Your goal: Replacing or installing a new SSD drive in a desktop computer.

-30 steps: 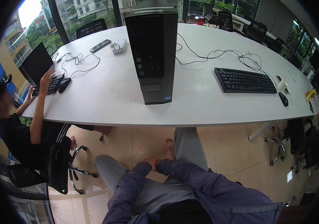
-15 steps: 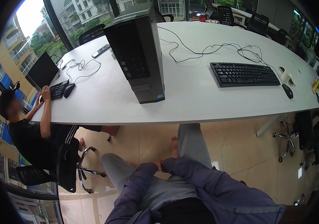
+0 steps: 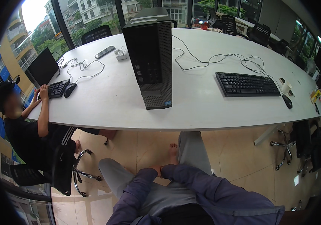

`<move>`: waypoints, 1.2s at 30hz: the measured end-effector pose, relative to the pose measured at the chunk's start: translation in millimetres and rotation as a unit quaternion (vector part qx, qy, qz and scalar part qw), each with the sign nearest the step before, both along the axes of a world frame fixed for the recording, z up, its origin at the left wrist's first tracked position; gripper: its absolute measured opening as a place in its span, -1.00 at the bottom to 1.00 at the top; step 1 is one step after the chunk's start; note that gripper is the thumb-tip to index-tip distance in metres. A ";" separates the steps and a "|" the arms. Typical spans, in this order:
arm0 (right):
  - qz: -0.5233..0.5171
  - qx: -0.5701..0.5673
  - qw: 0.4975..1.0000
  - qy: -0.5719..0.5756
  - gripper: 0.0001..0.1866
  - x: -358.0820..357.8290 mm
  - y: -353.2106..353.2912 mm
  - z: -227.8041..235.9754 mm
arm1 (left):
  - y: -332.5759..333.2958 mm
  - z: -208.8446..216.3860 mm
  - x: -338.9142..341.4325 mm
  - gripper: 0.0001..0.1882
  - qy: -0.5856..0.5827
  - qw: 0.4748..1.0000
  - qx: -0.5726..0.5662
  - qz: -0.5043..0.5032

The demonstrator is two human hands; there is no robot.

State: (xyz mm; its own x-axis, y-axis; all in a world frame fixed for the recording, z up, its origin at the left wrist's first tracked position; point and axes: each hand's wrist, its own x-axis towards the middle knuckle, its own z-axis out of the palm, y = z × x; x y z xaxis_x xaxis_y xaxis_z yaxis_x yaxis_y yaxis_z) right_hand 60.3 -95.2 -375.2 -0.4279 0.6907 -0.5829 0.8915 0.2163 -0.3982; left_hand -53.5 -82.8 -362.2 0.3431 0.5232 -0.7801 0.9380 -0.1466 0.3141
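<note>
Both my hands rest together between my thighs, below the table edge. My left hand (image 3: 156, 167) and my right hand (image 3: 162, 170) meet at the wrists, and their fingers are hidden from sight. I see nothing held in them. Above them on the white table (image 3: 198, 116), a black computer tower (image 3: 149, 63) stands upright near the front edge, apart from my hands. To its right lies a black keyboard (image 3: 247, 84), with a black mouse (image 3: 287, 101) beside it.
At the left, a seated person (image 3: 29, 131) has both hands at another keyboard (image 3: 57, 88), with a mouse (image 3: 70, 90) and a monitor (image 3: 43, 67) close by. A white adapter (image 3: 121, 55) and loose cables (image 3: 239, 56) lie on the table. A paper cup (image 3: 286, 87) stands right.
The view has shifted slightly, so the tower appears lower and further right, and the white adapter behind it shows more. My hands stay together in my lap.
</note>
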 end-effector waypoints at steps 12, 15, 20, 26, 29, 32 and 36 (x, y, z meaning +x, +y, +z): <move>0.066 0.040 0.997 -0.008 -0.60 61.8 56.9 -0.7 | 32.6 58.4 -14.4 -0.53 -0.178 0.981 0.053 0.061; 0.124 0.007 0.992 -0.009 -0.60 59.9 63.4 38.9 | 33.8 43.6 -12.4 -0.65 -0.119 0.966 0.226 0.023; 0.018 0.206 0.969 0.133 -0.87 44.2 108.2 98.0 | 49.0 45.2 -1.0 -0.71 -0.134 0.955 0.253 0.075; -0.093 0.420 0.882 0.194 -0.80 -6.0 246.9 100.7 | 53.1 99.8 -24.2 -0.74 -0.168 0.950 0.225 0.133; -0.084 0.495 0.852 0.147 -0.73 -48.8 306.4 121.0 | 58.7 112.9 -38.1 -0.74 -0.164 0.949 0.234 0.130; -0.023 0.565 0.812 0.147 -0.70 -54.2 383.5 118.4 | 67.5 124.5 -56.5 -0.75 -0.199 0.940 0.232 0.153; -0.028 0.631 0.764 0.132 -0.62 -86.3 431.5 106.0 | 68.2 127.4 -73.2 -0.75 -0.208 0.930 0.243 0.182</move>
